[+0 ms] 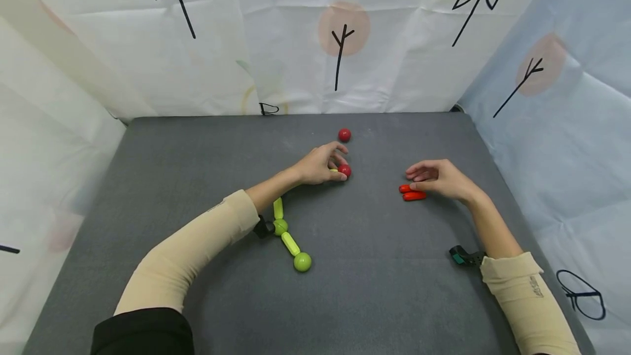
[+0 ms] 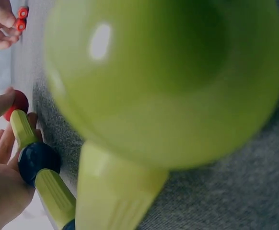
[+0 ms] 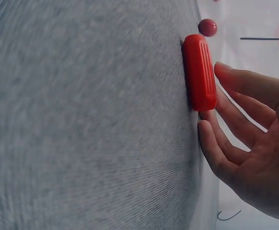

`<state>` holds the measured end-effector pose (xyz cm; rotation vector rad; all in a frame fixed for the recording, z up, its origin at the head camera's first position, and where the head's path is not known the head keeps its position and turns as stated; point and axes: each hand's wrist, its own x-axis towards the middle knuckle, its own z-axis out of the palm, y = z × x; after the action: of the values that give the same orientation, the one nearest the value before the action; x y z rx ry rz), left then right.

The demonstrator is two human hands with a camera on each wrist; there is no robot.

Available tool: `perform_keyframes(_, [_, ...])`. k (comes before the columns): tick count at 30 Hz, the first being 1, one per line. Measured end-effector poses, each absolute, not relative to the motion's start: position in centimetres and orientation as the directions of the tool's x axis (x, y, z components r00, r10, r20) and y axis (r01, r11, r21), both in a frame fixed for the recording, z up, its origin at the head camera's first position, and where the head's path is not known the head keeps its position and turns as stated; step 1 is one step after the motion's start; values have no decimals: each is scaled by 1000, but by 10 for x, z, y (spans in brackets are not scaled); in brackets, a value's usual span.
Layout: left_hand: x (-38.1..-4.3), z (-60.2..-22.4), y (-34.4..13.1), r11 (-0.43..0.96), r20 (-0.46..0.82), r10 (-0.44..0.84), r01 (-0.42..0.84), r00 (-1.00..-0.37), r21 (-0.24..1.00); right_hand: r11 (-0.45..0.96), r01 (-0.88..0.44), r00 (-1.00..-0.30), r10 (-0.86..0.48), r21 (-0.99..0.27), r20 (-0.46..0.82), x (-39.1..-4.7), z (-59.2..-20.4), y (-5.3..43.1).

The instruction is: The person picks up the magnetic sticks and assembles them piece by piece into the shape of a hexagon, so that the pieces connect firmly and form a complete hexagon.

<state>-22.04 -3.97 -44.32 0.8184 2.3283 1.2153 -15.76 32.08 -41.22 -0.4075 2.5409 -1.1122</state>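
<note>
My left hand (image 1: 320, 164) pinches a red ball (image 1: 344, 171) between thumb and fingers. In the left wrist view a yellow-green toy building rod (image 2: 23, 128) joins that ball to a dark blue ball (image 2: 39, 163), with another rod (image 2: 55, 197) beyond. Partly hidden under my left forearm, the chain shows green balls (image 1: 302, 262) and yellow-green rods (image 1: 291, 244) on the table. Two red toy building rods (image 1: 414, 196) lie side by side at my right hand (image 1: 441, 179). Its thumb is close over them, and the loosely bent fingers stand apart from the thumb.
Another red ball (image 1: 344, 135) rests near the back edge of the grey table (image 1: 374, 289), behind my left hand. White printed cloth (image 1: 296, 43) hangs along the back and both sides. Dark wrist devices (image 1: 465, 256) are strapped to both my arms.
</note>
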Motion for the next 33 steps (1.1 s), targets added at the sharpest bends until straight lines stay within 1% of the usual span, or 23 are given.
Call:
perform_keyframes(6, [-215,-444,-41,404,-9,646,332,-763,852,627,-147,-878,-438,-765,-191,-159,-417,328])
perform_keyframes(11, [-213,-441,-44,351,20,646,320,-763,880,628,-175,-859,-474,-758,-194,-160,-420,333])
perform_keyframes(13, [-212,-439,-45,334,30,643,315,-766,888,637,-185,-858,-476,-748,-194,-160,-420,333])
perform_keyframes(17, [-212,-435,-48,316,41,628,303,-777,899,655,-197,-877,-450,-729,-167,-159,-417,328])
perform_keyframes(23, [-210,-432,-49,293,41,621,281,-783,914,617,-214,-905,-416,-758,-84,-156,-409,313])
perform_keyframes(33, [-209,-430,-48,269,58,625,285,-778,920,528,-227,-908,-419,-819,-18,-159,-396,264])
